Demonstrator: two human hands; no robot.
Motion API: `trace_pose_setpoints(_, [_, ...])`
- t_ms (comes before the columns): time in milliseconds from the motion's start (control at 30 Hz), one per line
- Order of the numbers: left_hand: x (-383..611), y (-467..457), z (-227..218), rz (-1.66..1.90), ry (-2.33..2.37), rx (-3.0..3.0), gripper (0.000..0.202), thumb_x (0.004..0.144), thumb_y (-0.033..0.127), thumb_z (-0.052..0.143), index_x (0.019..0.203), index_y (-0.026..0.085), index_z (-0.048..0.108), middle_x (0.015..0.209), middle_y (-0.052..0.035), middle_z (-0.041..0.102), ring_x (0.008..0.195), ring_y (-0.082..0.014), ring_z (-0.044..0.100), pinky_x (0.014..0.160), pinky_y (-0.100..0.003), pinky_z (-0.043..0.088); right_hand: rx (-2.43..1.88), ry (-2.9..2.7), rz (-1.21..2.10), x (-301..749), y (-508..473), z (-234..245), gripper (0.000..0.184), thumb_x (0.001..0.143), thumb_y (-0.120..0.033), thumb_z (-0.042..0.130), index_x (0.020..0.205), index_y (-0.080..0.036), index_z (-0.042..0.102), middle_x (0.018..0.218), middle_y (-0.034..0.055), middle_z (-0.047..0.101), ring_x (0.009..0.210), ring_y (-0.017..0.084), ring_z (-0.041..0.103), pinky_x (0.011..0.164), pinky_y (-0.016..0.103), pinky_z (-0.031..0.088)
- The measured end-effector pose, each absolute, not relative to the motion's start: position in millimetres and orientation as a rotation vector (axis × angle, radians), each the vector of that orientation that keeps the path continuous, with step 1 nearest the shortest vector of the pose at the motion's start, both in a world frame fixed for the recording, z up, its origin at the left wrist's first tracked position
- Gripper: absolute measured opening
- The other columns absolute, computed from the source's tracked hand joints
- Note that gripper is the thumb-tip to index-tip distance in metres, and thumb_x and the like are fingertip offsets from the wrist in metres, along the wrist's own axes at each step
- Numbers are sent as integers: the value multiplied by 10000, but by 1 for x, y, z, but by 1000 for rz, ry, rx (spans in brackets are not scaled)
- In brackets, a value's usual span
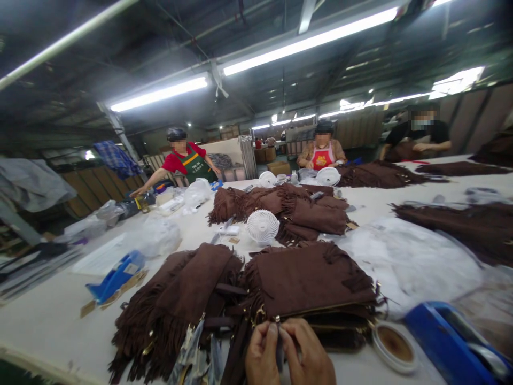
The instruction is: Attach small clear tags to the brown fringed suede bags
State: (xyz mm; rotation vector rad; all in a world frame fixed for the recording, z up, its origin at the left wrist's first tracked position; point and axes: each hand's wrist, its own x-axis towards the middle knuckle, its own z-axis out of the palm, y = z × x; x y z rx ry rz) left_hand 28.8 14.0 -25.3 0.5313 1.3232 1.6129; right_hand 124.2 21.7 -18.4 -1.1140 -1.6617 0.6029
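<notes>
A dark brown fringed bag (312,272) lies on top of a stack of similar ones, its gold zip edge facing me. At that edge, my left hand (261,355) and my right hand (308,353) pinch a narrow dark zip pull (279,350) between thumbs and fingers. A small shiny metal piece joins the pull to the bag. Left of my hands is another pile of brown fringed bags (188,289), with grey wrapped strips (191,350) hanging at its front. Parts of the lower bags are hidden behind my right hand.
On the right are a blue tape dispenser (444,342), a tape roll (395,345) and white plastic bags (409,262). Another blue dispenser (116,275) sits on the left. A white fan (262,226) stands behind the piles. Three people work across the table.
</notes>
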Motion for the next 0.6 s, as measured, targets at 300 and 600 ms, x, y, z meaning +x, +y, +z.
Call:
trace_pose_setpoints(300, [32, 12, -14, 1572, 1315, 522, 331, 605, 470, 783, 694, 177, 657, 689, -24, 658, 694, -152, 578, 698, -223, 463, -999, -1886, 177, 139, 23, -28, 233, 922, -206, 444, 1093, -228, 599, 1028, 51, 658, 989, 176, 622, 846, 266, 525])
trace_pose_setpoints(600, [35, 3, -7, 1458, 1515, 661, 447, 505, 551, 805, 723, 181, 679, 777, -60, 712, 795, -222, 635, 741, -283, 503, -1214, -1705, -202, 110, 16, -32, 238, 903, -180, 405, 944, -197, 639, 929, 83, 714, 740, 226, 653, 620, 355, 524])
